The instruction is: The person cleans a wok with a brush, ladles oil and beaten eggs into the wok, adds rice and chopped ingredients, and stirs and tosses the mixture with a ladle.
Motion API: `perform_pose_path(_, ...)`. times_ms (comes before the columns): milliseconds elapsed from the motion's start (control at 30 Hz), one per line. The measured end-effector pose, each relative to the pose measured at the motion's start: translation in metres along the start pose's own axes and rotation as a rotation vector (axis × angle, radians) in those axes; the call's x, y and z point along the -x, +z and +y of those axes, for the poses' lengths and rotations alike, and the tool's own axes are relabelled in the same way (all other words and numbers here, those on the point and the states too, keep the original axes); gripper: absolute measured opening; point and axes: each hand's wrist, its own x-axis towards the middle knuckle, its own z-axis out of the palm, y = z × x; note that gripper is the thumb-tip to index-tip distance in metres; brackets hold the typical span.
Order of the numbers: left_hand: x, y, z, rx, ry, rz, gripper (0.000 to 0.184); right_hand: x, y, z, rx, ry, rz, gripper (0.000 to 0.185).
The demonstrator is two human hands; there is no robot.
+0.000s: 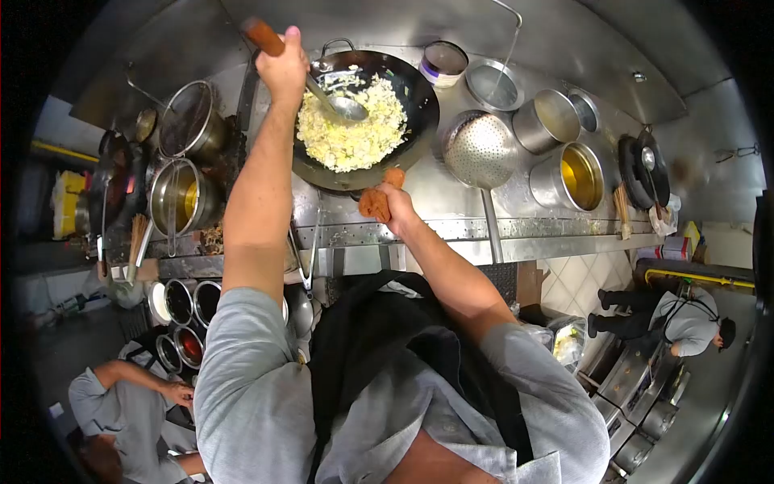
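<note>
My left hand is closed around the wooden-handled ladle, whose metal bowl rests over the food in the wok. Chopped, pale yellow and white fried rice-like food with green bits fills much of the black wok. At the wok's near edge, my right hand grips an orange-brown cloth. The cloth covers the near handle, so how the fingers meet it is hidden.
Right of the wok are a perforated strainer, a pot of yellow liquid and another metal pot. More pots stand left. One person is at lower left, another person at far right.
</note>
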Motion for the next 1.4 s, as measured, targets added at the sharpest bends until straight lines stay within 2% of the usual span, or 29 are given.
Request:
perform_pose_path(33,-0.004,0.005,0.013,0.044,-0.027,-0.005,0.027,0.002,0.0,-0.001,0.023,0.006,-0.015,0.025)
perform_pose_path(100,-0.009,0.002,0.03,0.038,0.064,0.023,0.031,0.005,-0.001,-0.005,0.069,0.016,-0.041,0.025)
perform_pose_path(167,-0.004,-0.003,0.013,-0.074,0.161,0.089,0.033,0.008,0.001,-0.005,0.063,0.035,0.017,0.026)
perform_pose_path(233,0.008,-0.007,-0.006,-0.172,0.115,-0.073,0.033,0.012,0.005,-0.01,0.082,0.036,0.022,0.028)
perform_pose_path(267,0.01,-0.007,-0.005,-0.038,-0.047,-0.169,0.037,0.016,0.003,-0.015,0.095,0.026,0.006,0.031)
perform_pose_path(367,0.0,-0.005,0.048,-0.056,-0.089,-0.196,0.039,0.045,-0.023,-0.015,0.198,-0.022,-0.023,0.041)
perform_pose_path(400,-0.004,-0.009,0.066,-0.089,-0.02,-0.197,0.04,0.056,-0.035,-0.015,0.244,-0.044,-0.03,0.045)
perform_pose_path(433,-0.011,-0.022,0.072,-0.024,-0.057,-0.204,0.038,0.069,-0.051,-0.013,0.232,-0.015,-0.021,0.046)
perform_pose_path(500,0.0,-0.037,0.047,-0.162,0.064,-0.046,0.037,0.094,-0.078,-0.01,0.211,0.039,-0.016,0.049)
perform_pose_path(600,0.014,-0.03,0.006,0.113,-0.109,0.058,0.038,0.115,-0.113,0.013,0.155,0.079,0.124,0.049)
perform_pose_path(700,0.024,0.002,0.052,0.256,-0.101,-0.001,0.032,0.131,-0.137,0.025,0.138,0.15,0.107,0.046)
perform_pose_path(767,0.058,0.026,0.081,0.173,-0.005,-0.032,0.031,0.125,-0.146,0.044,0.06,0.109,0.183,0.046)
perform_pose_path(867,0.103,0.031,0.022,-0.047,0.128,-0.172,0.036,0.129,-0.129,0.035,-0.004,0.098,0.201,0.048)
perform_pose_path(900,0.103,0.028,-0.008,-0.104,0.142,-0.184,0.036,0.129,-0.12,0.029,-0.017,0.112,0.199,0.05)
perform_pose_path(967,0.069,0.022,-0.017,-0.288,0.13,-0.153,0.033,0.122,-0.114,0.029,-0.023,0.126,0.125,0.053)
perform_pose_path(1000,0.065,0.028,0.01,-0.175,0.013,-0.153,0.032,0.113,-0.118,0.028,-0.001,0.126,0.049,0.054)
perform_pose_path(1033,0.063,0.033,0.043,-0.063,-0.097,-0.152,0.032,0.116,-0.102,0.014,0.117,0.134,0.065,0.057)
perform_pose_path(1100,0.078,0.03,0.099,0.014,-0.108,-0.183,0.033,0.109,-0.079,0.0,0.246,0.11,0.038,0.062)
perform_pose_path(1167,0.109,0.017,0.078,-0.298,0.127,-0.074,0.032,0.091,-0.066,0.0,0.279,0.049,-0.043,0.066)
perform_pose_path(1233,0.132,-0.01,0.028,-0.219,0.072,-0.119,0.032,0.072,-0.043,-0.002,0.326,0.105,0.03,0.065)
perform_pose_path(1300,0.138,-0.043,0.029,-0.59,-0.018,-0.263,0.025,0.057,-0.023,-0.009,0.342,0.162,-0.037,0.067)
perform_pose_path(1367,0.154,-0.081,0.035,-0.842,0.172,-0.41,0.024,0.03,-0.008,-0.005,0.252,0.148,-0.042,0.057)
perform_pose_path(1400,0.165,-0.099,0.048,-0.684,-0.141,-0.508,0.031,0.018,-0.005,-0.002,0.212,0.146,-0.045,0.052)
